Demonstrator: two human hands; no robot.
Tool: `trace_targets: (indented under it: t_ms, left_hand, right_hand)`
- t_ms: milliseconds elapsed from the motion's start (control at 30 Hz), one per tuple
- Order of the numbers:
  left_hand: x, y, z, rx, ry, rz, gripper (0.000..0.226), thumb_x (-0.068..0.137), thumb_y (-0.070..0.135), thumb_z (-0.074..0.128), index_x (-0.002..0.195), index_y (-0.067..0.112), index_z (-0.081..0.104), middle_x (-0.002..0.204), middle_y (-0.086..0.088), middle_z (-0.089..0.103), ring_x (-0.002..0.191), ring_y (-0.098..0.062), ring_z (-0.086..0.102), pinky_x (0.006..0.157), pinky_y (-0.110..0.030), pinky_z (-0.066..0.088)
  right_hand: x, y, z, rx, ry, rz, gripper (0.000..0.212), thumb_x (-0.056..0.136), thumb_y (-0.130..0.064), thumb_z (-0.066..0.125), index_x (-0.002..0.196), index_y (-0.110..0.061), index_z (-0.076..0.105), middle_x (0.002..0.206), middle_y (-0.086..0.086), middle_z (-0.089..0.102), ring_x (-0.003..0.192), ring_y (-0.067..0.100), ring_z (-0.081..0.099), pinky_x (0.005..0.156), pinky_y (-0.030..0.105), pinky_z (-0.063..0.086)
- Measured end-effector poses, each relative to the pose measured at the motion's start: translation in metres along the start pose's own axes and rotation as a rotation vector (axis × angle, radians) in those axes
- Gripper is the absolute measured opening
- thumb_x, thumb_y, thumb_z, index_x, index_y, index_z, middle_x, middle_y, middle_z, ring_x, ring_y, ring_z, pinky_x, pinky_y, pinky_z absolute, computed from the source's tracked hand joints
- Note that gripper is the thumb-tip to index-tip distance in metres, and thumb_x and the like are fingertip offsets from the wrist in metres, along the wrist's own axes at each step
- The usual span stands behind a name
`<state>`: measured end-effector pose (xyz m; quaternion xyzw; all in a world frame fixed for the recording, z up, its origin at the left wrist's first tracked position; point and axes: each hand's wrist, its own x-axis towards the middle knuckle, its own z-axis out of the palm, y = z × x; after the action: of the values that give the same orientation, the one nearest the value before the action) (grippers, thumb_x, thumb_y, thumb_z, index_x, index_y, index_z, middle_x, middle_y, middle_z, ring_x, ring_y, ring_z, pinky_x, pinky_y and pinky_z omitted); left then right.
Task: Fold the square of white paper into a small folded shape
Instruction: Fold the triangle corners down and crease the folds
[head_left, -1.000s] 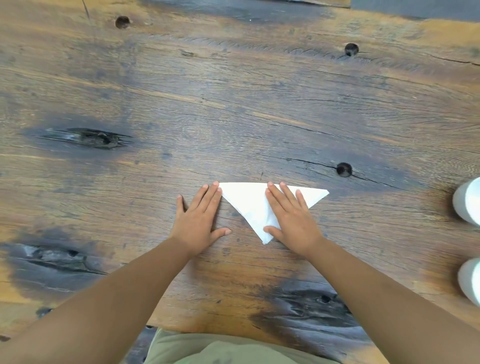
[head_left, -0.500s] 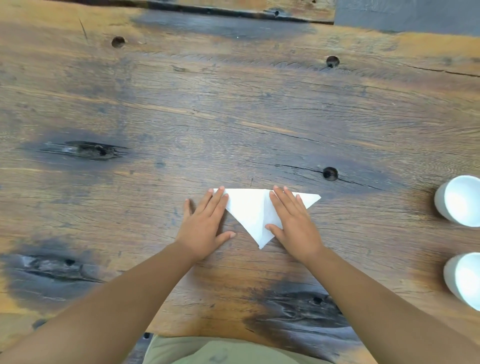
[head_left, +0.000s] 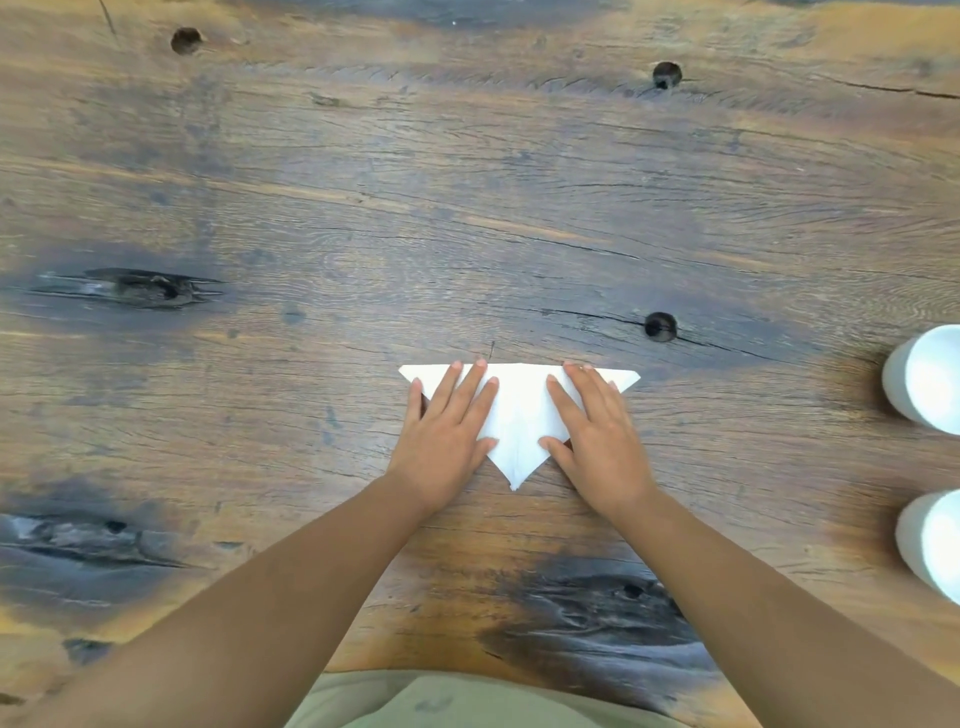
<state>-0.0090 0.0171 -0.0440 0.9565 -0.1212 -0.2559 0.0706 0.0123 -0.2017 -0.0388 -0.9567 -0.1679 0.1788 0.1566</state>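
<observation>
The white paper (head_left: 519, 415) lies flat on the wooden table as a folded triangle, long edge away from me, tip pointing toward me. My left hand (head_left: 447, 431) rests palm down on the triangle's left half, fingers spread and reaching the far edge. My right hand (head_left: 592, 431) presses flat on the right half, likewise with fingers apart. Both hands cover the sides of the paper; its middle strip, near tip and two far corners show between and beside them. Neither hand grips anything.
Two white cups stand at the right edge of the table, one farther (head_left: 927, 379) and one nearer (head_left: 935, 540). The dark-stained wooden table (head_left: 363, 208) has knot holes, one (head_left: 661, 327) just beyond the paper.
My left hand has slid right from the bare table onto the paper's left half. My right hand stays pressed on the right half. The view has shifted slightly.
</observation>
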Motion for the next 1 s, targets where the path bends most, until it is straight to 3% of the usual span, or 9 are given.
trace_targets:
  t_ms: [533,767,900,1000]
  left_hand:
    - [0.003,0.008,0.001,-0.035,0.012,0.019,0.071,0.102,0.054,0.031,0.158,0.027,-0.003,0.165,0.005,-0.017,0.151,-0.022,-0.020,0.120,-0.058,-0.004]
    - [0.001,0.014,0.003,-0.068,0.045,0.023,0.073,0.100,0.058,0.033,0.158,0.029,-0.001,0.166,0.005,-0.016,0.151,-0.022,-0.019,0.119,-0.061,-0.004]
    - [0.002,0.013,0.001,-0.106,0.078,0.032,0.075,0.098,0.060,0.039,0.158,0.032,0.003,0.167,0.005,-0.008,0.153,-0.025,-0.012,0.118,-0.063,0.000]
    - [0.002,0.008,-0.003,-0.132,0.068,0.063,0.075,0.096,0.062,0.042,0.158,0.035,0.009,0.167,0.004,-0.005,0.153,-0.028,-0.010,0.119,-0.063,0.004]
  right_hand:
    - [0.008,-0.012,0.007,0.021,0.023,-0.072,0.068,0.088,-0.035,0.068,0.147,-0.016,0.041,0.159,0.018,0.025,0.149,0.034,0.017,0.122,0.049,0.009]
    - [0.008,-0.018,0.007,0.200,0.080,-0.038,0.042,0.094,-0.023,0.058,0.136,-0.019,0.057,0.161,0.008,0.025,0.151,0.029,0.006,0.122,0.050,0.008]
    - [0.017,-0.028,0.004,0.420,0.131,0.112,0.026,0.094,-0.029,0.058,0.115,-0.017,0.068,0.158,0.001,0.032,0.151,0.019,0.006,0.121,0.037,0.011]
    - [0.024,-0.036,0.005,0.512,0.152,0.221,0.015,0.091,-0.021,0.063,0.104,-0.015,0.068,0.156,-0.001,0.036,0.151,0.015,0.009,0.120,0.031,0.012]
